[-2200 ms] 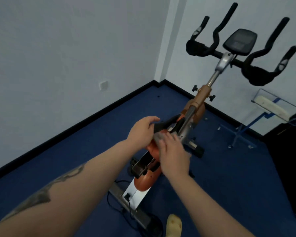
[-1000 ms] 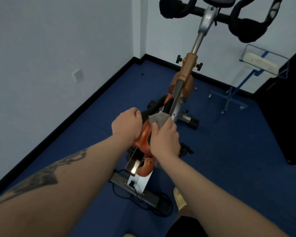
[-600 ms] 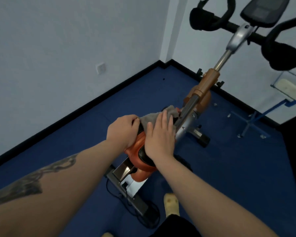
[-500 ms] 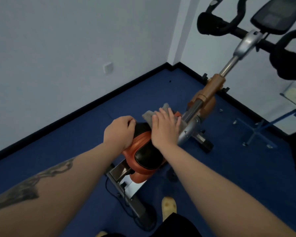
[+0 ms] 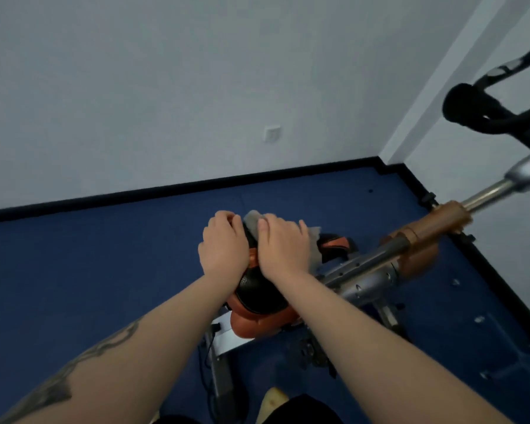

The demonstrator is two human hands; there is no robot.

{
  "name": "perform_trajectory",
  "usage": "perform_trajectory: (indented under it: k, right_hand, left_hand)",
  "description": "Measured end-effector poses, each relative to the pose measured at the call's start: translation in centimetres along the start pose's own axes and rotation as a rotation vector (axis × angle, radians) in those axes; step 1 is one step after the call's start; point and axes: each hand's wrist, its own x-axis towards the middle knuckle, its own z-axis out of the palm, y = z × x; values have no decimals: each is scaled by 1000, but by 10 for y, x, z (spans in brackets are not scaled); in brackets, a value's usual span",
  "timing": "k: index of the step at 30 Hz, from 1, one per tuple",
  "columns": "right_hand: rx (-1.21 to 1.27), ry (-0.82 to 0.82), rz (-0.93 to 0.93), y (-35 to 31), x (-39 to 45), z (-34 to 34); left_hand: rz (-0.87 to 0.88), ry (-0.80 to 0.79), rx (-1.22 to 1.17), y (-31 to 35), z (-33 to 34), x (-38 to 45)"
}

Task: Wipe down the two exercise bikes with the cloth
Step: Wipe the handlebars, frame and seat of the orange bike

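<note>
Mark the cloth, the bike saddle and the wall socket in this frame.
cloth (image 5: 252,221): head view, grey fold showing between the two hands.
bike saddle (image 5: 259,290): head view, black top near its rear.
wall socket (image 5: 272,133): head view, centre of the white plate.
</note>
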Motion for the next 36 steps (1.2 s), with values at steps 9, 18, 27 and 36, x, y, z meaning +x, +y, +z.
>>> perform_trajectory:
  k: [9, 18, 27, 36]
  right_hand:
    - [-156, -199, -16, 35, 24, -19]
    - [184, -495, -327, 40, 45, -19]
    - [316, -569, -832, 20, 56, -7]
    - [205, -504, -1010, 15, 58, 2]
  left_hand:
    - [-79, 95, -188, -12, 2, -38]
    - [-96, 124, -269, -21, 7, -48]
    - [5, -238, -383, -37, -8, -61]
    - [-141, -367, -309, -41, -9, -52]
